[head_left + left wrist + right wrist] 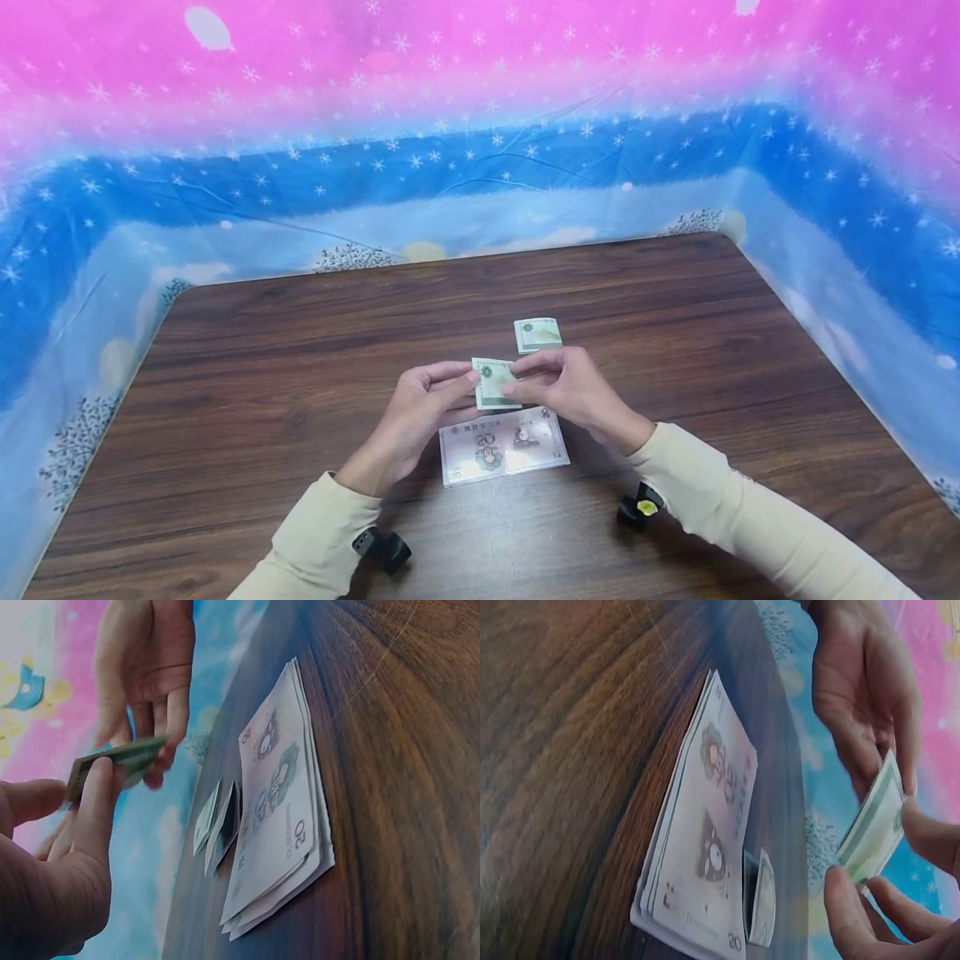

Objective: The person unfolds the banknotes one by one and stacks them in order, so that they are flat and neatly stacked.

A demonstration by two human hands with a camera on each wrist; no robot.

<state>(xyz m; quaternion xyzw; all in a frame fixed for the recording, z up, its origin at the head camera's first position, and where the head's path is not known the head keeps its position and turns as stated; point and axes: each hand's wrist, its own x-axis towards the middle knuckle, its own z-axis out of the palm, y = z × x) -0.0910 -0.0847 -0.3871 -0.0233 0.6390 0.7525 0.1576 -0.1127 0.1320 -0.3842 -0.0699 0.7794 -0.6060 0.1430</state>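
Observation:
Both hands hold a small folded green banknote (493,385) above the table. My left hand (420,408) pinches its left edge between thumb and fingers. My right hand (581,393) has its thumb and fingers on the right side of the same note. Just below the hands in the head view lies a stack of pinkish banknotes (483,454) printed with 20. The left wrist view shows the stack's (277,795) slightly uneven edges. Another folded green banknote (536,333) rests on the table beyond the right hand.
The dark wood-grain table (300,350) has a patterned pink and blue cloth (450,158) along its far and side edges. In the left wrist view, a dark folded piece (223,832) stands between the pinkish stack and the farther green note.

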